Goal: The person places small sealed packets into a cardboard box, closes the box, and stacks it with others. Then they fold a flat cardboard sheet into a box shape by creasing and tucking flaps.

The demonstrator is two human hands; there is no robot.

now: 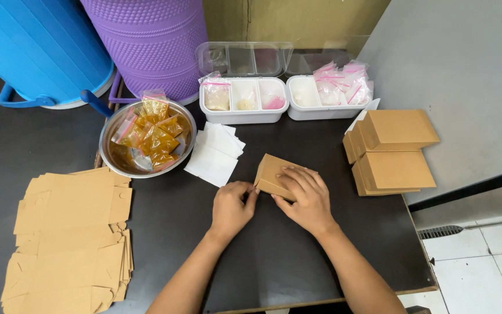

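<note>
A small brown cardboard box [274, 176] is found at the centre of the frame, resting on the dark tabletop [274, 261]; it is gripped at its lower left corner by the left hand [232, 207], fingers curled closed on the edge; it is pressed from above by the right hand [304, 197], fingers flattened and spread over the lid. White paper sheets [216, 154] are noted just upper left of the box; a metal bowl of amber sachets [147, 138] lies beyond them. Flat box blanks [71, 238] are stacked at lower left; finished boxes [391, 151] are piled at right; white compartment trays [244, 100] are seen at upper centre.
</note>
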